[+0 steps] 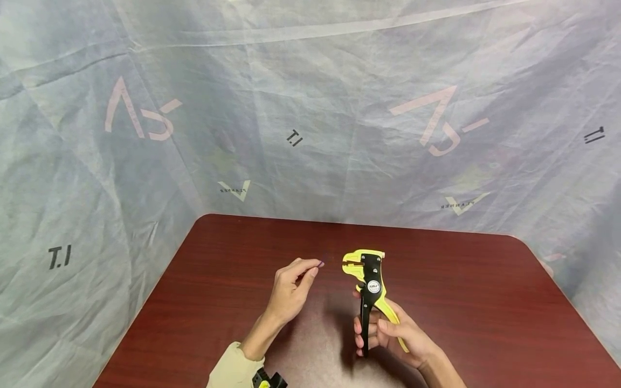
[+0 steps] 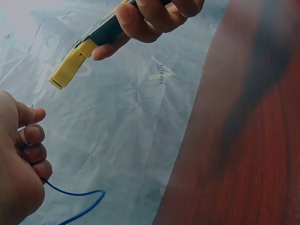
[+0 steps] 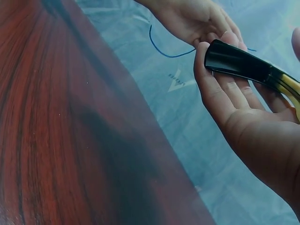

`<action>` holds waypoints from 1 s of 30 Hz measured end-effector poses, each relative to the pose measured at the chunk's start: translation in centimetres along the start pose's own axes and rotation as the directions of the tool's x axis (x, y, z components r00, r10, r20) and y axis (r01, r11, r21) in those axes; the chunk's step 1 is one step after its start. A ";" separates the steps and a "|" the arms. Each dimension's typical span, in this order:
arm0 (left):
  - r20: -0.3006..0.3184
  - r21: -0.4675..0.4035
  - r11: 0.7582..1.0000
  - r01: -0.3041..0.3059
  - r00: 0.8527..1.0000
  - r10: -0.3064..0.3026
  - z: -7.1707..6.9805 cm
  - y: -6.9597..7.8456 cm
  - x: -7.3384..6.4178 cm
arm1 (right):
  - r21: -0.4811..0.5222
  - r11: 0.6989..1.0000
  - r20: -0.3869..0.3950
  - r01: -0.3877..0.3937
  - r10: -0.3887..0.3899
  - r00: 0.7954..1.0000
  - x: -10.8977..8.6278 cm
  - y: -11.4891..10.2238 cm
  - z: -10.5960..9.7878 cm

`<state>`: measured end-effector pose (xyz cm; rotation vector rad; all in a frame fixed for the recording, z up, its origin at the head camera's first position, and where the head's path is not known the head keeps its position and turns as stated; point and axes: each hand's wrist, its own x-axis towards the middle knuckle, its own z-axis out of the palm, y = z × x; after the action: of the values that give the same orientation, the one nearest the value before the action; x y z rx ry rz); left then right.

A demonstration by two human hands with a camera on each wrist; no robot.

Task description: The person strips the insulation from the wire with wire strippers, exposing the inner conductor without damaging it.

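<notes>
My left hand (image 1: 290, 288) pinches a thin blue wire (image 2: 77, 193) between thumb and forefinger. A short end pokes past the fingertips, and the rest trails in a loop below the palm in the left wrist view. In my right hand (image 1: 395, 331) I hold yellow and black wire strippers (image 1: 372, 272) upright by the handles. Their handles are spread, with the fingers round the black one (image 3: 234, 63) and the thumb at the yellow one. The strippers' yellow nose points left at the wire end, a small gap away, and its jaws stand apart.
Both hands are above a dark red wood-grain table (image 1: 218, 248). Behind it and at the sides hangs a pale grey printed sheet (image 1: 320, 108). A black device (image 1: 269, 380) is strapped at the left wrist, by a cream sleeve (image 1: 235, 369).
</notes>
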<state>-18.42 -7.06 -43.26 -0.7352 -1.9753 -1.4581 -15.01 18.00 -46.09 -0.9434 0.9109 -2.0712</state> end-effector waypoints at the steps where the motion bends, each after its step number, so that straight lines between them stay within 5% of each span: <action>1: 0.001 -0.003 1.000 0.003 1.000 -0.003 0.0 0.1 0.0 | -0.002 1.000 0.005 0.002 -0.002 1.000 0.0 0.0 0.1; 15: 0.086 0.001 0.993 -0.119 0.989 0.118 -0.2 0.4 0.3 | 0.010 1.000 0.028 -0.014 0.014 1.000 0.0 0.0 0.3; 30: 0.083 0.097 0.958 -0.270 0.961 0.263 -0.2 1.1 0.7 | -0.069 0.996 0.042 -0.061 0.064 0.997 0.1 0.3 0.3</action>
<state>-18.04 -6.95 -41.99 -0.9735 -1.9023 -1.1725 -14.76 17.71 -46.16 -0.9793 0.9808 -1.9705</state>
